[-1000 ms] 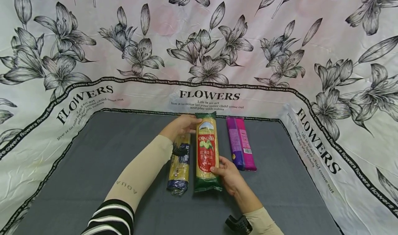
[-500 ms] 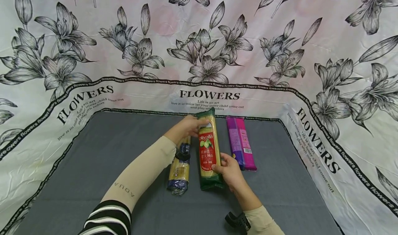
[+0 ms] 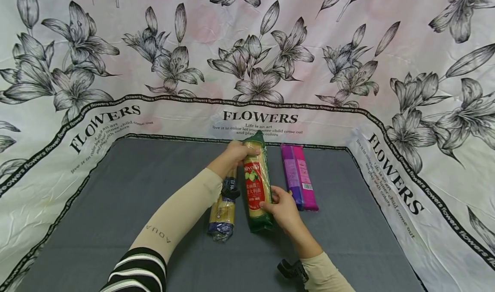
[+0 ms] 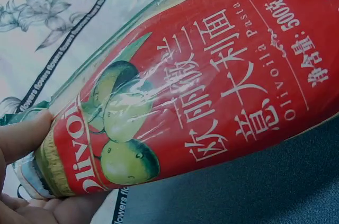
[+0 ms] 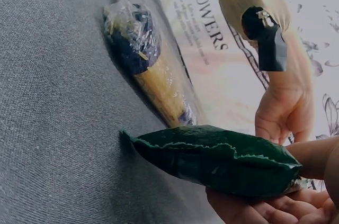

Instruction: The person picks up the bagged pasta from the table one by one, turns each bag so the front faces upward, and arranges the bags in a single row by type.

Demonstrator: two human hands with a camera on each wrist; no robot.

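Observation:
Both hands hold a pack of spaghetti (image 3: 255,187) with a red label, olive picture and green ends. My left hand (image 3: 236,152) grips its far end, thumb across the front, as the left wrist view also shows. Near the bottom, my right hand (image 3: 285,209) pinches the right edge between thumb and fingers. The pack leans a little, and its green bottom end (image 5: 228,160) faces the right wrist camera. Left of it lies a yellow and blue spaghetti pack (image 3: 222,217), partly hidden under the left forearm. A pink and purple packet (image 3: 299,178) lies to the right.
A grey cloth (image 3: 340,240) covers the table. Behind it and along the sides hangs a white sheet (image 3: 259,60) printed with lilies and the word FLOWERS. Black devices are strapped to both wrists.
The held spaghetti pack has turned from facing the head camera squarely to a slant, showing more of its right side. Its top end has risen slightly, and the left thumb now lies across its front.

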